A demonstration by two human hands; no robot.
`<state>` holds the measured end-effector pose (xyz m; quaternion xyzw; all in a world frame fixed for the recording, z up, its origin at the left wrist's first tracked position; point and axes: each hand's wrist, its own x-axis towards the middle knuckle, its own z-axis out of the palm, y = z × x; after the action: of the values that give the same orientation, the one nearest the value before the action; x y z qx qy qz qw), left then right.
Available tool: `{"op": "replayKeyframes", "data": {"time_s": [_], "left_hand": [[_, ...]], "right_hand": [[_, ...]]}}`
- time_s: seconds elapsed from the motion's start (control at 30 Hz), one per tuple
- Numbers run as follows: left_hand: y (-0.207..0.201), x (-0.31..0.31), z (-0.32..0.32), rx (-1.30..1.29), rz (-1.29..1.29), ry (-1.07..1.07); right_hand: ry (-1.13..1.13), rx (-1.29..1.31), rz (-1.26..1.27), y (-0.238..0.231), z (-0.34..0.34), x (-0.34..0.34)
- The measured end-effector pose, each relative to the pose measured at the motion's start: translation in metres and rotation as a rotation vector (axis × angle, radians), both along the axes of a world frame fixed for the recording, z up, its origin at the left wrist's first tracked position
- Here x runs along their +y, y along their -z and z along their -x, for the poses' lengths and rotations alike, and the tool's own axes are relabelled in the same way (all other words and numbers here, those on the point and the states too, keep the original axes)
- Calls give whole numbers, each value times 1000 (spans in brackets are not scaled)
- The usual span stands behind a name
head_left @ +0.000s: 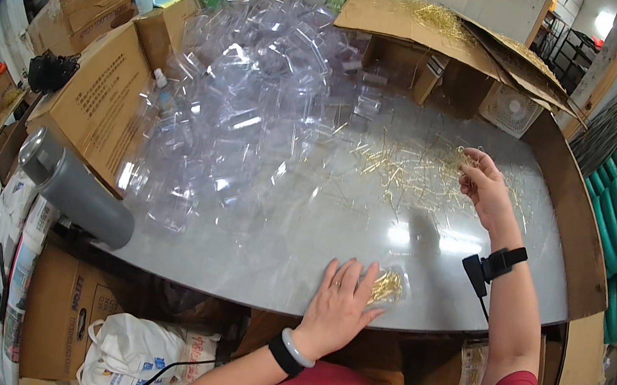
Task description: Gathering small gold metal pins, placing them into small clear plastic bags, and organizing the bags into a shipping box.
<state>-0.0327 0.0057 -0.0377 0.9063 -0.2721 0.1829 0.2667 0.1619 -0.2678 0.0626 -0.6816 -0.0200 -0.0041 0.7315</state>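
My left hand [339,300] lies palm down near the front edge of the grey table [264,263], fingers stretched out. Its thumb and index finger rest against a small clear plastic box [399,296] with gold-coloured metal hooks [386,287] in it. Farther off to the right, my right hand [482,187] is closed over the loose pile, its fingertips pinched on a few gold hooks [462,159]. Thin gold hooks [386,165] lie scattered around and to the left of that hand. What sits inside its palm is hidden.
A large heap of clear plastic boxes [254,77] fills the table's left and back. A grey bottle [77,186] leans at the left edge. Cardboard [578,213] walls the right side; a cardboard shelf [403,17] and a white fan [510,110] stand at the back.
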Motion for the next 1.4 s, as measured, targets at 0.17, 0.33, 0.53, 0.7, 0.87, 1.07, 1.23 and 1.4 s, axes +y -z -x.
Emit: {"op": "replayKeyframes", "data": {"time_s": [0.17, 0.33, 0.53, 0.7, 0.87, 1.07, 1.23, 1.4], "left_hand": [[-18, 12, 12, 112, 78, -73], [-25, 41, 11, 191, 0, -197], [-26, 54, 9, 140, -5, -256], [-24, 39, 32, -124, -10, -158], [-10, 15, 36, 4, 111, 31], [-14, 15, 24, 51, 82, -57], [-12, 11, 13, 107, -2, -32], [-12, -1, -1, 186, -63, 10]], "right_hand": [[-109, -101, 405, 14, 62, 21], [-175, -327, 737, 44, 118, 57], [-277, -431, 1162, 27, 154, 69], [-71, -607, 1145, 61, 166, 66], [-55, -654, 1130, 83, 160, 81], [-27, -563, 890, 93, 171, 85], [22, -555, 795, 68, 181, 68], [-89, -586, 1035, 70, 187, 53]]}}
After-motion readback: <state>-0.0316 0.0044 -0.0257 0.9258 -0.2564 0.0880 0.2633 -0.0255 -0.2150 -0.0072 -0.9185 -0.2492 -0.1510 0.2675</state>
